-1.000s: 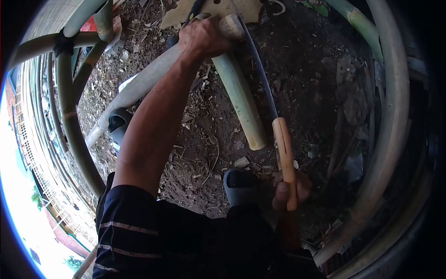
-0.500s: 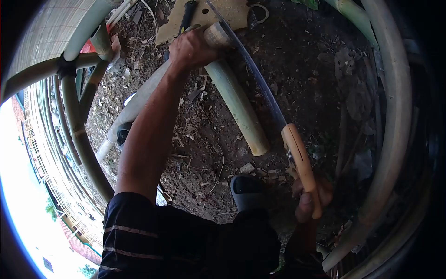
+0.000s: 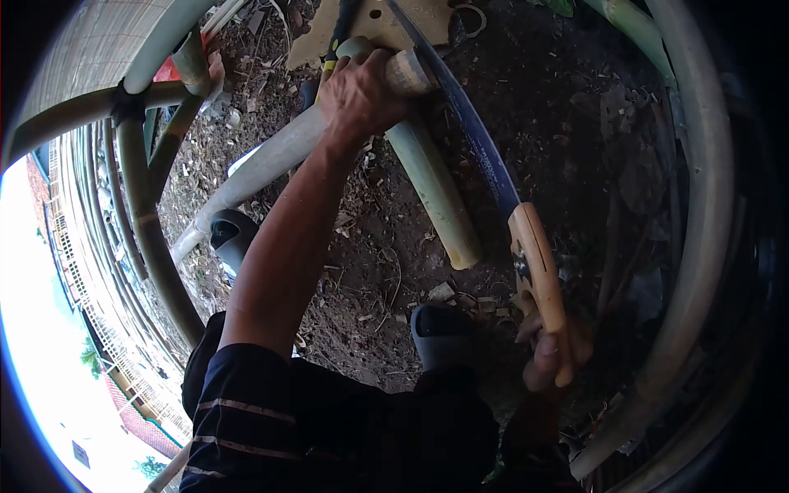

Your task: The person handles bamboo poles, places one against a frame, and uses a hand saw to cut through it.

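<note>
Bamboo pole (image 3: 431, 185) – a short, pale green section lying slanted on the dirt ground (image 3: 559, 115), its far end under the left hand (image 3: 357, 94), its cut near end pointing back toward the person's shoe (image 3: 440, 329). The left hand is wrapped tight over the top end, pinning it down. The right hand (image 3: 551, 349) is closed around the wooden handle (image 3: 538, 279) of a saw, and the saw blade (image 3: 464, 123) runs from that hand up to the pole end, just beside the left fingers. A longer, greyer pole (image 3: 255, 177) crosses under the left forearm. A flat board (image 3: 394, 16) lies beyond the left hand.

To cut well – judging from the pose – strokes should stay long and straight, the blade kept square to the pole, the holding fingers clear of the teeth, weight pressed down so the pole cannot roll.

The pole looks smooth, round and hollow, with a tan, fibrous end by the blade; the kerf itself is too small to tell.
</note>
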